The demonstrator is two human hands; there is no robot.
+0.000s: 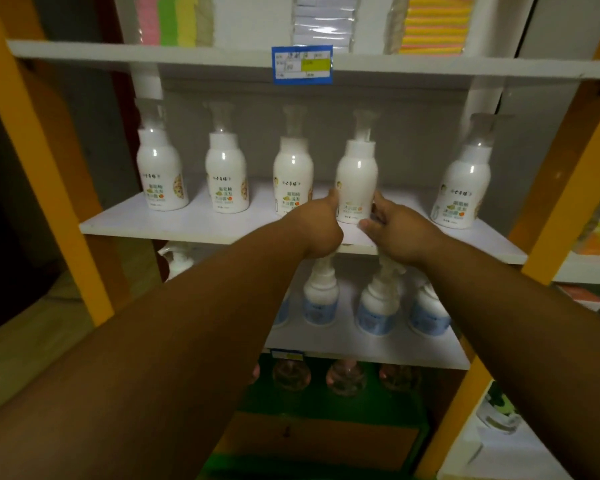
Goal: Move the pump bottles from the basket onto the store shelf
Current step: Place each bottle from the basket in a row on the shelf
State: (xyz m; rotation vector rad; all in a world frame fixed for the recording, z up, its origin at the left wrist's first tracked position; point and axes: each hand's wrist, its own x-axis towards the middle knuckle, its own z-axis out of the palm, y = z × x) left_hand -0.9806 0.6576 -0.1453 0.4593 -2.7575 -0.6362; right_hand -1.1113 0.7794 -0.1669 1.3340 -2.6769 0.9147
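Shelving fills the view: a white-boarded store shelf unit with orange uprights [49, 188], its middle white shelf board [160, 225] carrying a row of five white plastic pump bottles with clear caps. Below it, a lower board holds blue-labelled pump bottles [321, 299], and at the bottom sits a green plastic basket [388, 407] with what appear to be clear-capped bottle tops [347, 377] still showing inside.

Fourth from the left in the row stands the white pump bottle with a printed label [356, 174], upright on the board, between a neighbour close on its left and a wider gap on its right. Both hands are on it. The left hand [321, 225] presses its fingers against the bottle's lower left side, and the right hand [394, 226] curls around the lower right side, so the bottle is clasped between them near its base. Whether its base fully rests on the board cannot be told, since the hands cover it.

The bottle looks rigid, smooth and probably a bit slippery, with moderate weight if full. Its tall narrow neck and loose-looking clear cap make it top-heavy, so the wide lower body is the sound place to hold, not the cap.
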